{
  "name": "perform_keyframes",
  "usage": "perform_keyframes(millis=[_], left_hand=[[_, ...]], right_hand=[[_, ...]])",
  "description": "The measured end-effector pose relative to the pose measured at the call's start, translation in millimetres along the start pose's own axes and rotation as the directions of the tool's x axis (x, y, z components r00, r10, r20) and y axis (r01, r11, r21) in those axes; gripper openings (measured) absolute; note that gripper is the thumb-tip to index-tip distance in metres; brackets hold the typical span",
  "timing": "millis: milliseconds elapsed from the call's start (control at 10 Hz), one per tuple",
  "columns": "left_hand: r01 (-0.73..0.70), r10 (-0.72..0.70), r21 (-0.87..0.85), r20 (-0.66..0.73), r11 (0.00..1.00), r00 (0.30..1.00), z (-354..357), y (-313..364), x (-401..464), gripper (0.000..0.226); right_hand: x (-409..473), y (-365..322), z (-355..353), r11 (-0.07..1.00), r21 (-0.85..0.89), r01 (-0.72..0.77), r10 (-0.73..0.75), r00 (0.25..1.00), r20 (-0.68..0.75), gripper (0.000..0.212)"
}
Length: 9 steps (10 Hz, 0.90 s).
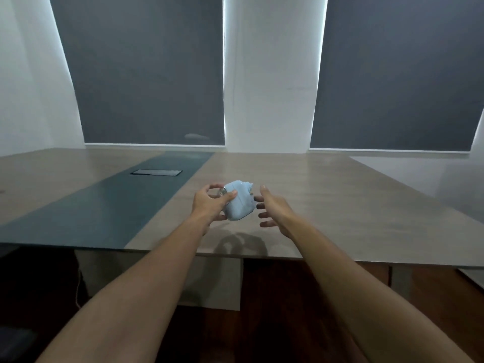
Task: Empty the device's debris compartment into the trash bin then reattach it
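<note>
A small pale blue device (240, 203) with a silver round part at its left end is held above the wooden table (327, 205). My left hand (209, 203) grips it from the left, thumb across its top. My right hand (269, 210) hovers just to the right of the device, fingers spread, apart from it or barely near it. No trash bin is in view.
A dark blue-grey strip (104, 205) runs down the table's left half, with a flat rectangular hatch (156, 172) set in it. The table's near edge (235, 254) lies below my hands. Two windows with grey blinds (149, 74) face me.
</note>
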<state>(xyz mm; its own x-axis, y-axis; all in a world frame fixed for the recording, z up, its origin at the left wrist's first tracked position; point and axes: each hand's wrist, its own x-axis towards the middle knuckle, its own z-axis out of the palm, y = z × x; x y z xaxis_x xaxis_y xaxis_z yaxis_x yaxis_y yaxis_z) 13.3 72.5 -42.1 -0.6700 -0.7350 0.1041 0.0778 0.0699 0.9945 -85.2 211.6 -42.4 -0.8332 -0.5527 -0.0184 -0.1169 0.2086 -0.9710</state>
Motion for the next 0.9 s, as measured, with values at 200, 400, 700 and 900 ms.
perform_keyframes(millis=[200,400,700,900], left_hand=[[-0.036,0.138,0.294,-0.333,0.955,0.933,-52,-18,12,0.056],[0.029,0.216,0.524,-0.4,0.851,0.891,-69,-34,13,0.054],[0.116,0.216,0.625,-0.429,0.772,0.877,-65,-39,15,0.073],[-0.187,0.636,0.846,-0.211,0.499,0.742,-30,-30,13,0.077]], right_hand=[[6,3,44,0.999,-0.039,0.005,-0.003,0.999,0.046,0.059],[12,19,60,0.994,-0.104,0.039,-0.036,0.999,0.031,0.054],[19,32,27,0.952,-0.262,0.161,-0.184,0.981,-0.068,0.052],[25,49,-31,0.789,-0.584,0.19,-0.354,0.917,-0.181,0.043]])
